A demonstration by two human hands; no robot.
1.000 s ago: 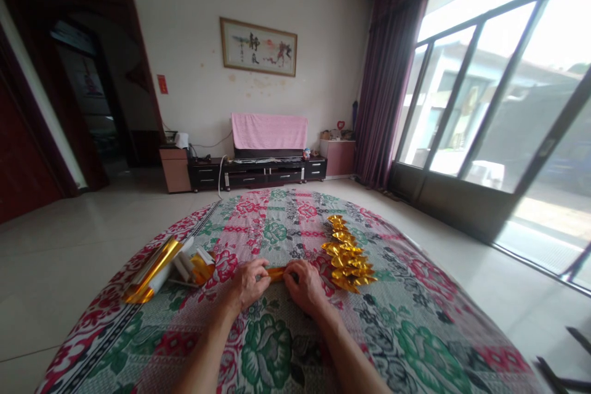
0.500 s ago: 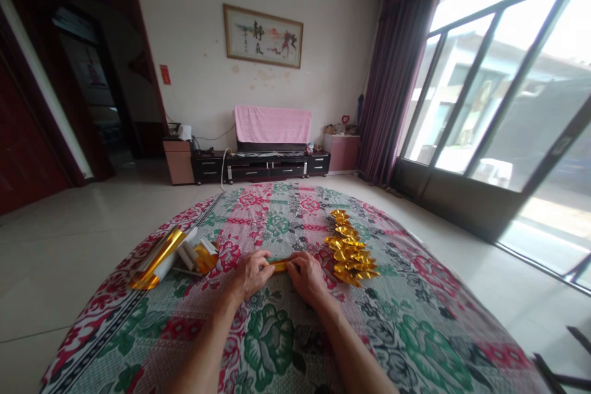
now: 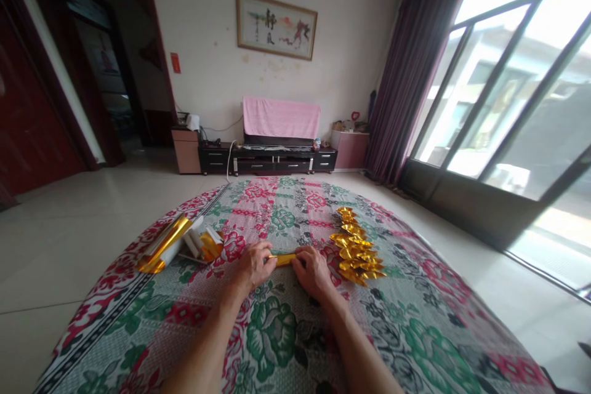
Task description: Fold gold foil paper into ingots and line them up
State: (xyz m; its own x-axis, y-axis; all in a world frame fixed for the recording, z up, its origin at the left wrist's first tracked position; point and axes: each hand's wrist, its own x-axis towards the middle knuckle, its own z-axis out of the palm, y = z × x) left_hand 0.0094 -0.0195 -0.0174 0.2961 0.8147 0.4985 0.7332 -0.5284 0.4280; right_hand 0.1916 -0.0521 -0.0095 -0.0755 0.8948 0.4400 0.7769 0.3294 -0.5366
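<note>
A narrow strip of gold foil paper lies crosswise near the middle of the flowered tablecloth. My left hand is closed on its left end, thumb and fingers pinching it. The right end is gripped by my right hand, its fingers bent over the foil. To the right of my right hand stands a row of folded gold foil pieces, set close together. Rolled gold and white sheets rest at the left of the table, beside smaller white and gold pieces.
Beyond the round table, a low black cabinet stands by the wall with a pink cloth over the thing on it. A purple curtain and large windows are at the right, a dark doorway at the left.
The view has shifted, so the room and table items appear slightly farther right. Both hands still hold the foil strip, and a little more of it shows between them.
</note>
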